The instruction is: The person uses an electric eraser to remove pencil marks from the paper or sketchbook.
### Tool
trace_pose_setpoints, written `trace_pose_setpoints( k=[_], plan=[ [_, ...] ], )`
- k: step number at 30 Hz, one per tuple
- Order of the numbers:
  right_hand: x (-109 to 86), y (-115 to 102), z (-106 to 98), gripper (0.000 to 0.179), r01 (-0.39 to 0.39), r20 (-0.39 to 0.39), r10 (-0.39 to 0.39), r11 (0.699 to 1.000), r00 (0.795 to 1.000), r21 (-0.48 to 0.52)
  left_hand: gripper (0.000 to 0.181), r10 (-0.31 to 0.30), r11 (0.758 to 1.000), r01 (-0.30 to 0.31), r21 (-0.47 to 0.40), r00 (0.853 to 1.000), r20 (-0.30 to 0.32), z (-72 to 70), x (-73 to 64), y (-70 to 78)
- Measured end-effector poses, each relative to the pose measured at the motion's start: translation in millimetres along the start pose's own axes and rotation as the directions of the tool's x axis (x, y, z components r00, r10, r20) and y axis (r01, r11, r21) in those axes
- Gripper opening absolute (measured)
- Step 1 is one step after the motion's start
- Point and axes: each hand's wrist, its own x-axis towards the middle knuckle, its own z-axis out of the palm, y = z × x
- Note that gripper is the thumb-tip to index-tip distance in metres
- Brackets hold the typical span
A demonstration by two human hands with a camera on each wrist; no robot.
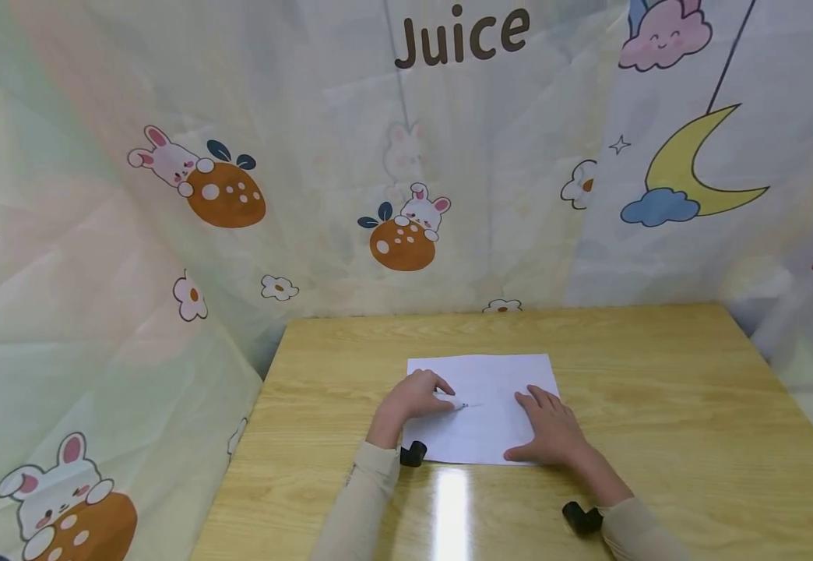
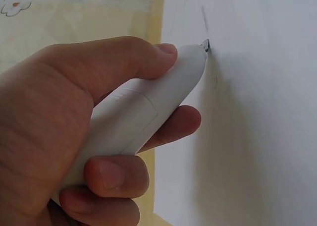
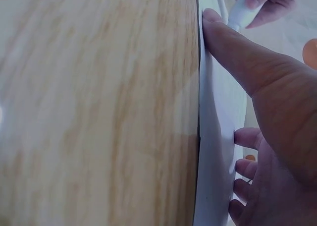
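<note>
My left hand grips a thick white pen-shaped tool with a small pointed metal tip. Thumb and curled fingers wrap its smooth body, and the tip meets the white sheet of paper. A short thin dark line runs on the paper just ahead of the tip. Across the sheet, my right hand rests on its right part with fingers spread. In the right wrist view, that thumb lies along the near edge of the paper, the other fingertips farther in on it.
The paper lies flat on a wooden table. Patterned cloth with rabbits, a moon and lettering hangs behind and at the sides. Black camera mounts sit at both wrists. A bright reflection shines on the table's near part.
</note>
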Motion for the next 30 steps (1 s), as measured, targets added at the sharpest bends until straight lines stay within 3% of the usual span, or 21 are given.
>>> trace_pose_setpoints(
  k=[4, 9, 14, 21, 30],
  plan=[
    [-2.5, 1.1, 2.9, 0.114, 0.0, -0.007, 0.0, 1.0, 1.0, -0.002, 0.024, 0.025, 1.0, -0.026, -0.018, 1.0, -0.005, 2.8, -2.0, 2.4],
    [-2.2, -0.2, 3.5, 0.113, 0.013, -0.003, -0.013, 1.0, 1.0, -0.002, 0.022, -0.006, 1.0, 0.006, 0.014, 1.0, -0.002, 3.0, -4.0, 0.0],
    [-1.7, -3.0, 2.0, 0.113, -0.009, -0.001, 0.009, 1.0, 1.0, 0.012, 0.02, 0.019, 0.999, -0.019, 0.028, 1.0, -0.004, 2.6, 1.4, 1.4],
    [-2.7, -2.5, 0.7, 0.114, -0.018, 0.002, 0.018, 1.0, 1.0, -0.001, 0.019, -0.014, 0.998, 0.015, 0.069, 1.0, -0.015, 0.3, 1.9, 4.3],
    [-2.5, -4.5, -2.9, 0.112, -0.018, -0.006, 0.018, 1.0, 1.0, 0.006, 0.019, 0.004, 0.998, -0.003, 0.067, 1.0, -0.027, 1.4, 2.7, 7.6]
  ],
)
